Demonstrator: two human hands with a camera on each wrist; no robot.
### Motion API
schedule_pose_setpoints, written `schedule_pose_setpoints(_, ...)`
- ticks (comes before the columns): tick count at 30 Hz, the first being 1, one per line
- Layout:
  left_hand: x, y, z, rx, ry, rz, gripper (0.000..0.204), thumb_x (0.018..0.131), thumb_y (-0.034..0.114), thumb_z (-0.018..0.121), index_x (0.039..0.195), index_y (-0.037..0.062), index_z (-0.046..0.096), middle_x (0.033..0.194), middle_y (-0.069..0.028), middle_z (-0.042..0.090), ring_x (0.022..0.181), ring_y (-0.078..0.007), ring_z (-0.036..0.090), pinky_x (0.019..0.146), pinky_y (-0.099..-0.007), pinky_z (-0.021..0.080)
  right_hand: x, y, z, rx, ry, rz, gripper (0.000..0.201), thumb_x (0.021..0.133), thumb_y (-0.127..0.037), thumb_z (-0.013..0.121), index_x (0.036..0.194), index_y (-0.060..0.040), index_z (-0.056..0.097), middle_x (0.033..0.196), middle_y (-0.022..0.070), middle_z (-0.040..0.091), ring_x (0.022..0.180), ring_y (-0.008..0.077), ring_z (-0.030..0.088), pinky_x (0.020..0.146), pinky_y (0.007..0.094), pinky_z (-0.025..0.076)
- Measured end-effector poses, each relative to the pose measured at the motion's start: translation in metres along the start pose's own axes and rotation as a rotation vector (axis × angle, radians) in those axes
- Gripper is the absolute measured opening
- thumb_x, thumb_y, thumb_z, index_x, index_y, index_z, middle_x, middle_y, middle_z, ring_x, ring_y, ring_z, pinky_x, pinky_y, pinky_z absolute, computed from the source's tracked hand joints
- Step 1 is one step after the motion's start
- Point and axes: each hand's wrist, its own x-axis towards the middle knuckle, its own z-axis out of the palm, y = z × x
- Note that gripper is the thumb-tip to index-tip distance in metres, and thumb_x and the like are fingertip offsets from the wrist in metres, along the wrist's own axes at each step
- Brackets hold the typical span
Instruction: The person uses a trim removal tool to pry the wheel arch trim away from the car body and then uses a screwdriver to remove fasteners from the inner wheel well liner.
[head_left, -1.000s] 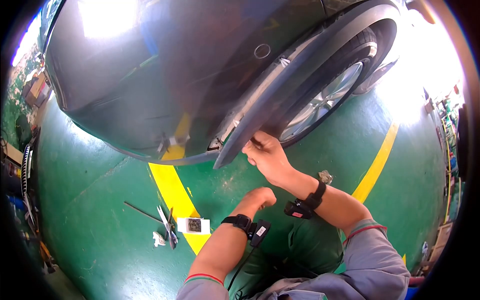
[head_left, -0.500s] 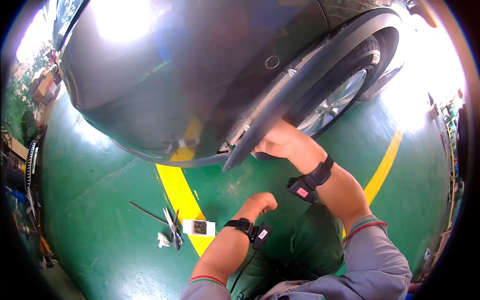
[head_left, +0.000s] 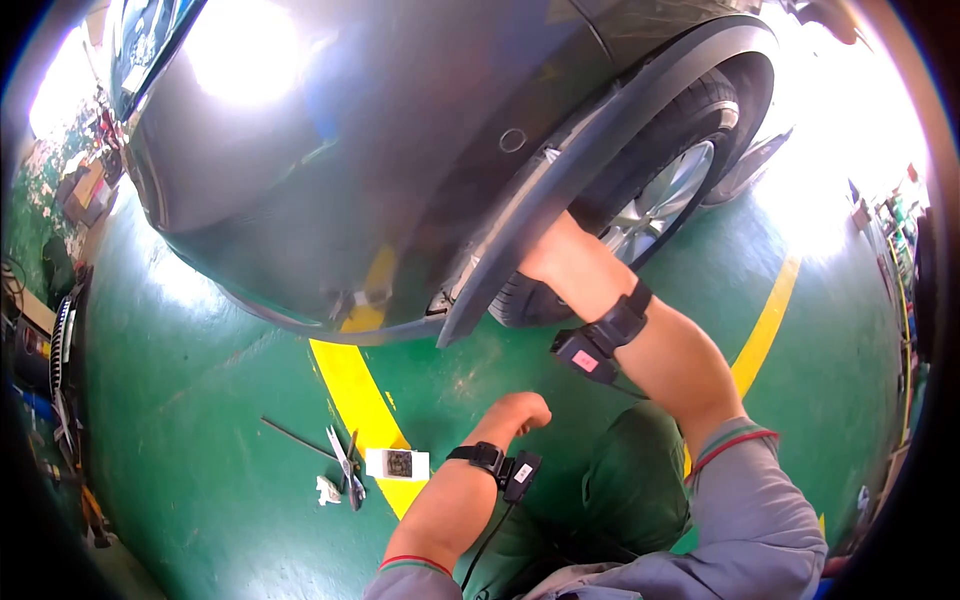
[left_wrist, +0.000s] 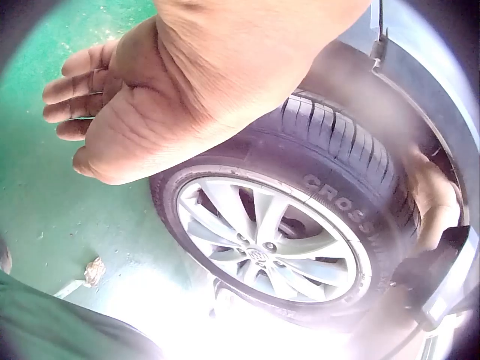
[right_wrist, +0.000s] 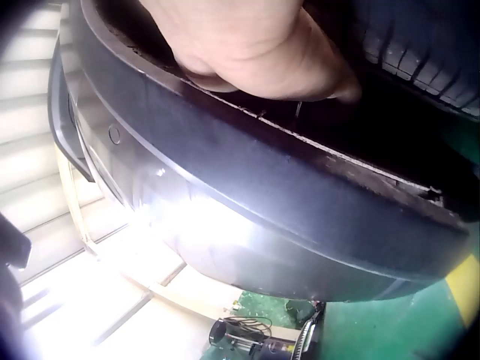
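My right hand point(head_left: 560, 250) reaches behind the dark wheel-arch trim point(head_left: 600, 150), between it and the tyre point(head_left: 525, 300). In the right wrist view the hand point(right_wrist: 255, 52) lies along the trim's inner edge, its fingertips lost in the dark arch. The trim stands off the grey bumper point(head_left: 330, 180), with a pale strip and a small white clip point(head_left: 551, 155) showing in the gap. My left hand point(head_left: 522, 410) hangs over the green floor, holding nothing. In the left wrist view its fingers point(left_wrist: 79, 94) extend loosely, in front of the wheel point(left_wrist: 262, 247).
On the floor at left lie a white box point(head_left: 376, 463) of small dark pieces, a scissor-like tool point(head_left: 345, 465), a thin rod point(head_left: 295, 436) and a crumpled white scrap point(head_left: 328, 490). A yellow line point(head_left: 350, 385) crosses the floor. Cardboard boxes point(head_left: 88, 190) stand far left.
My right hand has gone from the trim's lower end up and deeper behind it, hiding its fingers. The left hand stays nearly where it was. The head view has shifted slightly.
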Motion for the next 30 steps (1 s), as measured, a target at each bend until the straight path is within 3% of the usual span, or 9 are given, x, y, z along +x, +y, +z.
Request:
schedule_pose_setpoints(5, -0.012, -0.006, -0.003, -0.006, 0.014, -0.026, 0.035, 0.089, 0.025, 0.048, 0.106, 0.0022, 0.069, 0.096, -0.0114, 0.073, 0.083, -0.0229, 0.070, 0.078, -0.0381, 0.056, -0.008, -0.008, 0.027, 0.224, 0.080, -0.111, 0.016, 0.103, -0.020, 0.050, 0.096, -0.0131, 0.062, 0.073, 0.0013, 0.059, 0.064, 0.0160, 0.061, 0.062, 0.0344, 0.056)
schedule_pose_setpoints(10, -0.009, -0.014, -0.004, 0.002, -0.040, -0.051, 0.040, 0.091, 0.029, 0.046, 0.110, 0.0028, 0.069, 0.098, -0.0114, 0.073, 0.085, -0.0228, 0.071, 0.081, -0.0405, 0.055, -0.004, -0.001, -0.002, 0.128, 0.063, -0.207, 0.016, 0.102, -0.019, 0.050, 0.093, -0.0139, 0.063, 0.074, -0.0013, 0.061, 0.066, 0.0145, 0.063, 0.061, 0.0334, 0.055)
schedule_pose_setpoints(15, 0.003, -0.015, -0.001, -0.009, -0.052, -0.030, 0.040, 0.092, 0.031, 0.045, 0.109, 0.0027, 0.068, 0.097, -0.0111, 0.072, 0.082, -0.0226, 0.069, 0.079, -0.0412, 0.055, -0.020, -0.008, 0.011, 0.162, 0.173, -0.223, 0.018, 0.101, -0.022, 0.051, 0.092, -0.0142, 0.064, 0.079, -0.0009, 0.064, 0.072, 0.0151, 0.064, 0.062, 0.0347, 0.054)
schedule_pose_setpoints(18, 0.012, -0.019, 0.002, -0.014, -0.047, -0.028, 0.039, 0.092, 0.030, 0.046, 0.107, 0.0024, 0.068, 0.096, -0.0108, 0.071, 0.080, -0.0224, 0.068, 0.078, -0.0404, 0.054, -0.039, -0.014, 0.010, 0.160, 0.214, -0.184, 0.018, 0.101, -0.026, 0.052, 0.096, -0.0140, 0.064, 0.089, -0.0002, 0.066, 0.085, 0.0160, 0.065, 0.075, 0.0359, 0.054)
schedule_pose_setpoints(20, 0.015, -0.017, 0.002, -0.015, -0.042, -0.011, 0.038, 0.092, 0.030, 0.046, 0.106, 0.0023, 0.068, 0.094, -0.0106, 0.071, 0.078, -0.0223, 0.067, 0.077, -0.0399, 0.054, -0.054, -0.007, 0.001, -0.016, 0.159, -0.170, 0.026, 0.100, -0.032, 0.053, 0.109, -0.0103, 0.063, 0.104, 0.0012, 0.067, 0.101, 0.0180, 0.061, 0.096, 0.0393, 0.046)
schedule_pose_setpoints(22, 0.013, -0.013, 0.001, 0.037, -0.025, 0.007, 0.055, 0.100, 0.048, 0.043, 0.107, -0.0004, 0.068, 0.103, -0.0116, 0.072, 0.086, -0.0247, 0.069, 0.083, -0.0442, 0.054, -0.071, -0.005, 0.004, -0.047, 0.141, -0.157, 0.026, 0.100, -0.030, 0.053, 0.112, -0.0086, 0.062, 0.108, 0.0022, 0.066, 0.103, 0.0182, 0.060, 0.097, 0.0389, 0.045)
schedule_pose_setpoints(26, 0.009, 0.001, -0.005, 0.085, -0.075, 0.002, 0.054, 0.100, 0.046, 0.044, 0.110, -0.0007, 0.069, 0.103, -0.0133, 0.072, 0.086, -0.0257, 0.070, 0.083, -0.0448, 0.054, -0.090, 0.016, -0.029, -0.049, 0.012, 0.014, 0.030, 0.098, -0.023, 0.059, 0.122, -0.0061, 0.059, 0.112, 0.0044, 0.063, 0.107, 0.0177, 0.060, 0.098, 0.0377, 0.046)
schedule_pose_setpoints(28, 0.003, 0.009, -0.007, 0.168, -0.027, 0.042, 0.053, 0.100, 0.044, 0.045, 0.112, -0.0013, 0.069, 0.103, -0.0148, 0.072, 0.087, -0.0266, 0.070, 0.083, -0.0448, 0.055, -0.095, 0.029, -0.038, -0.032, 0.078, 0.069, 0.031, 0.099, -0.022, 0.061, 0.125, -0.0052, 0.057, 0.105, 0.0036, 0.062, 0.097, 0.0152, 0.059, 0.088, 0.0339, 0.048)
schedule_pose_setpoints(30, 0.011, 0.009, -0.002, 0.169, -0.020, 0.051, 0.053, 0.100, 0.044, 0.045, 0.112, -0.0014, 0.069, 0.103, -0.0156, 0.072, 0.086, -0.0271, 0.070, 0.082, -0.0450, 0.055, -0.097, 0.040, -0.041, -0.246, 0.124, 0.089, 0.012, 0.100, -0.021, 0.062, 0.105, -0.0100, 0.060, 0.087, -0.0022, 0.052, 0.078, 0.0122, 0.050, 0.071, 0.0310, 0.047)
